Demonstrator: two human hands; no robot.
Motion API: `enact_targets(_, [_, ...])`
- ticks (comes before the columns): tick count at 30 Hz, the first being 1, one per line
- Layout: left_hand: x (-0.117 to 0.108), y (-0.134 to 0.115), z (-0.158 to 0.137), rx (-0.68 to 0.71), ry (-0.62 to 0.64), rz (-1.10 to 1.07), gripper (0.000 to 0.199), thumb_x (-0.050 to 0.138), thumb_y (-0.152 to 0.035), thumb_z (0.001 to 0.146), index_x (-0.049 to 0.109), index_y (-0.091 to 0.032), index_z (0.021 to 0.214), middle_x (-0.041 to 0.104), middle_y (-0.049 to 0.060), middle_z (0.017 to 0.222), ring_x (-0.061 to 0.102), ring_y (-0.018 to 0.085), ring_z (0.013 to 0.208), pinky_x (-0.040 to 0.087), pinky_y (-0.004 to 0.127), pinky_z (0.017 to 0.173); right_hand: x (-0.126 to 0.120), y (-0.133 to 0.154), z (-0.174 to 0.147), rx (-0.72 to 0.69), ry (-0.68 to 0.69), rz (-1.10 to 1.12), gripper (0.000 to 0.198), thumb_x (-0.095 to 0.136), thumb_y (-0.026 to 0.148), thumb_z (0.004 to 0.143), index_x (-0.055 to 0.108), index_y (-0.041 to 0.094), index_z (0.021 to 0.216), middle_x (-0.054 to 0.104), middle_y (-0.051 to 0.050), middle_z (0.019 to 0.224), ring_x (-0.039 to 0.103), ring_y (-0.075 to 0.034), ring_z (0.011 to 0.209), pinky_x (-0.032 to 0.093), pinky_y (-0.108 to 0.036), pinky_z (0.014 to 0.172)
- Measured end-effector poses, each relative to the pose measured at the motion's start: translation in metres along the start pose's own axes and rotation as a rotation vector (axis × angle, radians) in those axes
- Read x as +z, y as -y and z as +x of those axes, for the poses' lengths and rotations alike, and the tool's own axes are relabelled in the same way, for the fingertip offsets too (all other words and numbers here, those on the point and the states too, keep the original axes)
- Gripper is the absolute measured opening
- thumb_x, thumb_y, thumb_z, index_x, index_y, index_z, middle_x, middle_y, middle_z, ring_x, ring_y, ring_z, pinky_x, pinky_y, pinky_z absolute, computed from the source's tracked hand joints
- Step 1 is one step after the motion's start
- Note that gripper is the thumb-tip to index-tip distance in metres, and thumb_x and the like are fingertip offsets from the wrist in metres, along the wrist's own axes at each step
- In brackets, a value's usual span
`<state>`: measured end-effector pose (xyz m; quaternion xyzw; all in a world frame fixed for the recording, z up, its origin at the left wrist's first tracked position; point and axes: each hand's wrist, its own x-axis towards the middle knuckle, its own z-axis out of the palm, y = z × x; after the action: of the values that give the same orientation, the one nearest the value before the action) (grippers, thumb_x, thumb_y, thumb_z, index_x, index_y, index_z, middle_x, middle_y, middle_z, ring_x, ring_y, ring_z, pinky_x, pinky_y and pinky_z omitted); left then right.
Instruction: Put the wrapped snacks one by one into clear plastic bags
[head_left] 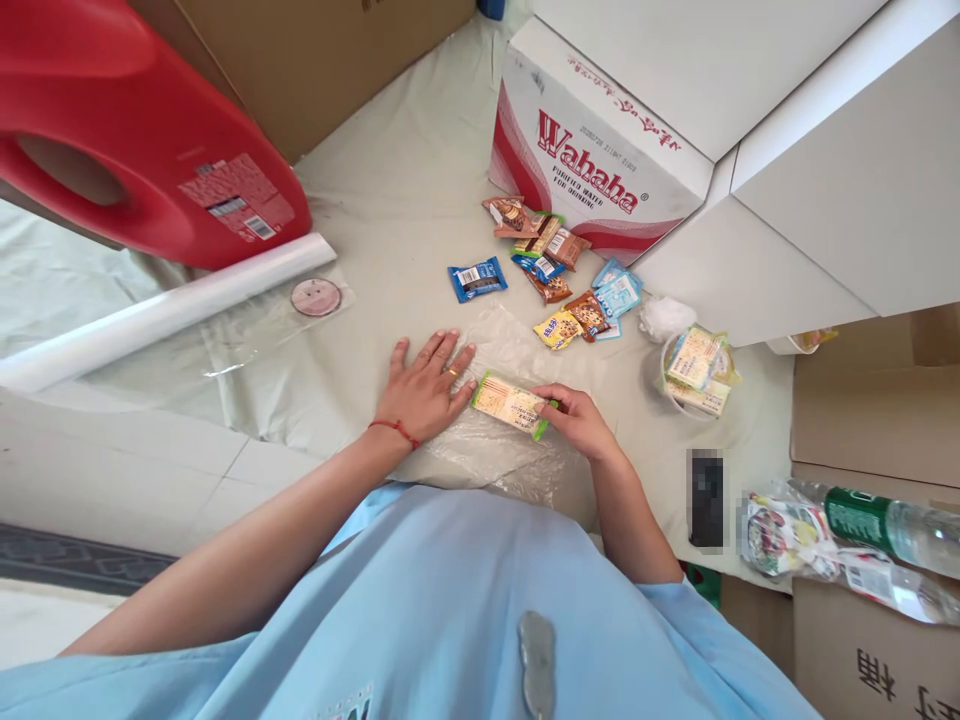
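Tabletop: covered with pale cloth.
Wahaha carton: stood toward the far edge.
Clear film: spread beside the near edge.
Left hand: laid flat near that edge, fingers spread, nothing gripped.
Right hand: closed on one end of the biscuit packet.
White tub: set toward the right edge, packets held inside.
Biscuit packet: held over the film, near the near edge.
Small snack packets: scattered before the carton.
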<state>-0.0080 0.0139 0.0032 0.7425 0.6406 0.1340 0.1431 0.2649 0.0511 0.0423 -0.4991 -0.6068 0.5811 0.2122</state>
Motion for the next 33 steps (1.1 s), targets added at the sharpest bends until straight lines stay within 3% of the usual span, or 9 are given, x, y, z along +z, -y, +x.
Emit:
enact_targets(6, [-0.003,-0.002,0.000,-0.003,0.007,0.016,0.060,0.034,-0.048,0.106,0.044,-0.027,0.161,0.032,0.013,0.173,0.030,0.030,0.161,0.004,0.064,0.129,0.000,0.009,-0.011,-0.345,-0.165,-0.389,0.031,0.054,0.032,0.100,0.074,0.027,0.123,0.066,-0.009,0.114,0.065,-0.022,0.100,0.054,-0.034,0.082])
enact_targets(9, [-0.003,-0.002,0.000,-0.005,-0.001,0.013,0.059,0.035,-0.048,0.106,0.044,-0.027,0.161,0.031,0.012,0.173,0.029,0.031,0.161,0.004,0.064,0.129,0.002,0.006,-0.020,-0.411,-0.077,-0.650,0.032,0.051,0.026,0.101,0.073,0.027,0.124,0.066,-0.011,0.119,0.064,-0.025,0.106,0.054,-0.037,0.086])
enact_targets(12, [-0.001,-0.001,0.000,-0.013,0.009,0.010,0.059,0.032,-0.046,0.107,0.043,-0.028,0.161,0.031,0.011,0.173,0.029,0.030,0.161,0.004,0.064,0.130,0.007,0.001,-0.027,-0.445,0.062,-0.751,0.024,0.063,0.035,0.100,0.075,0.027,0.119,0.069,-0.010,0.115,0.063,-0.027,0.104,0.055,-0.038,0.086])
enact_targets(16, [0.000,-0.001,0.000,-0.027,0.007,-0.010,0.057,0.029,-0.041,0.107,0.043,-0.029,0.161,0.032,0.010,0.173,0.029,0.029,0.161,0.004,0.063,0.130,0.023,0.001,-0.027,-0.440,0.040,-0.771,0.035,0.071,0.043,0.096,0.072,0.027,0.127,0.068,-0.013,0.122,0.060,-0.029,0.109,0.054,-0.044,0.095])
enact_targets(19, [-0.002,-0.002,0.000,-0.028,0.000,-0.007,0.057,0.030,-0.041,0.107,0.043,-0.029,0.161,0.033,0.011,0.173,0.030,0.030,0.161,0.004,0.064,0.129,0.038,0.006,-0.021,-0.397,0.049,-0.873,0.047,0.075,0.040,0.094,0.066,0.026,0.138,0.064,-0.015,0.134,0.057,-0.033,0.115,0.053,-0.049,0.098])
enact_targets(21, [-0.003,-0.004,0.000,-0.026,-0.005,0.001,0.057,0.030,-0.041,0.107,0.043,-0.029,0.161,0.033,0.012,0.172,0.031,0.030,0.160,0.005,0.064,0.129,0.044,0.009,-0.017,-0.365,0.062,-0.921,0.045,0.073,0.035,0.095,0.066,0.028,0.138,0.065,-0.014,0.134,0.057,-0.033,0.114,0.052,-0.050,0.097])
enact_targets(28, [-0.001,-0.003,0.000,-0.017,-0.017,0.007,0.057,0.030,-0.042,0.107,0.042,-0.029,0.162,0.034,0.012,0.172,0.031,0.030,0.160,0.004,0.064,0.129,0.037,0.012,-0.008,-0.306,-0.082,-0.842,0.042,0.070,0.035,0.096,0.066,0.021,0.136,0.063,-0.017,0.128,0.055,-0.033,0.114,0.050,-0.050,0.103])
enact_targets(33, [-0.001,-0.002,0.000,-0.022,-0.002,0.026,0.058,0.028,-0.043,0.108,0.042,-0.028,0.162,0.033,0.012,0.173,0.031,0.029,0.160,0.003,0.063,0.129,0.023,0.010,0.006,-0.317,0.001,-0.771,0.037,0.069,0.040,0.097,0.069,0.022,0.129,0.067,-0.014,0.124,0.060,-0.030,0.112,0.051,-0.044,0.100])
